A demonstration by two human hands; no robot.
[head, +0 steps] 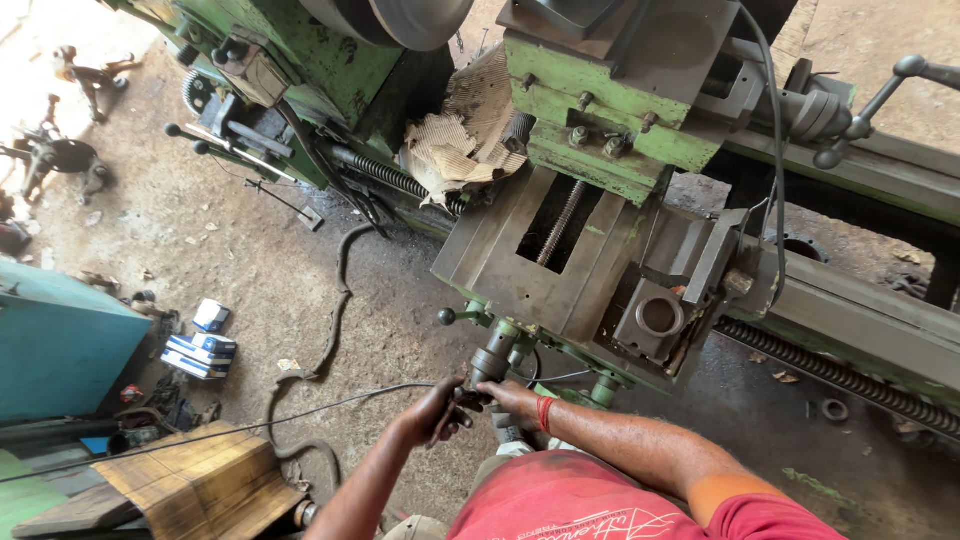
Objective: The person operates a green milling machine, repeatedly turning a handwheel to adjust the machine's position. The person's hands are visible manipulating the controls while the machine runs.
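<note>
We're in a machine workshop, no doubt about it. A big green lathe (600, 130) fills the far and right side, its grey carriage (540, 265) open, a lead screw (830, 372) running along the bed, control levers (215, 135) at far left. The floor (240, 270) is bare, oily dirt, strewn with scraps. Small boxes (202, 350) lie at left beside a teal cabinet (60, 345). A hose (335, 320) snakes across, and torn cardboard (460, 140) sits on the machine.
</note>
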